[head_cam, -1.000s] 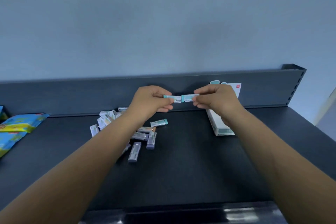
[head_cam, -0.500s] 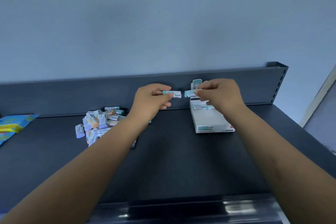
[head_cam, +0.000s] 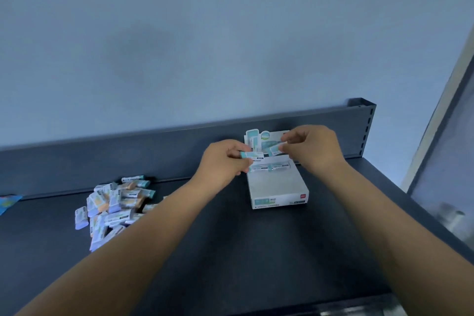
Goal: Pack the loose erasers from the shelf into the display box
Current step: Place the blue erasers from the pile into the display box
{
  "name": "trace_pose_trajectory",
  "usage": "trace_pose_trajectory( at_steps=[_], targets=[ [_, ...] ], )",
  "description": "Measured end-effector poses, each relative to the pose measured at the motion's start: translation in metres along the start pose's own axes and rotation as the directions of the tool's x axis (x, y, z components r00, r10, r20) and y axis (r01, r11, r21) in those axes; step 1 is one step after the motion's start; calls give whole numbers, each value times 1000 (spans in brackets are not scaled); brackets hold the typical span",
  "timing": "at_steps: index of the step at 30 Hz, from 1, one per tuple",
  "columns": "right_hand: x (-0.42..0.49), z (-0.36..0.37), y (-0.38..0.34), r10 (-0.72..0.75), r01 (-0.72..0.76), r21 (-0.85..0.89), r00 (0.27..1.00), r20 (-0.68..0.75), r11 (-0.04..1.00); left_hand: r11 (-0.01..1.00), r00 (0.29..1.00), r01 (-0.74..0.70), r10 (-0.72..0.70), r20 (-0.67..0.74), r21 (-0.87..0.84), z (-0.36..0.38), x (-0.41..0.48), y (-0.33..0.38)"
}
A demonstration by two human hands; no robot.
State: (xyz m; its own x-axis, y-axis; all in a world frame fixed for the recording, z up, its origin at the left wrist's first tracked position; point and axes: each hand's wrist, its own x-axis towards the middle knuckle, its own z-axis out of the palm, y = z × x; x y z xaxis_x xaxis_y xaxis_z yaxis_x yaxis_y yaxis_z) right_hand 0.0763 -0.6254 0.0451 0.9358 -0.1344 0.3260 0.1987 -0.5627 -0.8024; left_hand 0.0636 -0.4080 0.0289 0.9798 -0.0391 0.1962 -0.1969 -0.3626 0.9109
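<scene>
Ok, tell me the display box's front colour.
The display box is white with teal and red labels; head view.

A dark grey metal shelf [head_cam: 230, 251] with a raised back panel [head_cam: 102, 159] carries a white display box [head_cam: 277, 187], set close against that panel. Well left of the box lies a heap of loose erasers [head_cam: 112, 202]. Farther left still, the corner of a blue packet [head_cam: 7, 201] shows at the frame edge.
</scene>
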Motion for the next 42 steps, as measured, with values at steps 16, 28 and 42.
trace_pose_trajectory(
  at_steps=[16,28,42],
  targets=[
    [37,10,52,-292,319,-81,925,245,944,850,992,-76,116,-45,522,40,26,-12],
    [32,25,90,-414,412,41,908,65,910,595,970,-164,240,21,787,42,37,-22],
    [34,30,94,-529,531,-39,847,49,846,411,965,-164,254,60,897,51,37,-35]
  ],
)
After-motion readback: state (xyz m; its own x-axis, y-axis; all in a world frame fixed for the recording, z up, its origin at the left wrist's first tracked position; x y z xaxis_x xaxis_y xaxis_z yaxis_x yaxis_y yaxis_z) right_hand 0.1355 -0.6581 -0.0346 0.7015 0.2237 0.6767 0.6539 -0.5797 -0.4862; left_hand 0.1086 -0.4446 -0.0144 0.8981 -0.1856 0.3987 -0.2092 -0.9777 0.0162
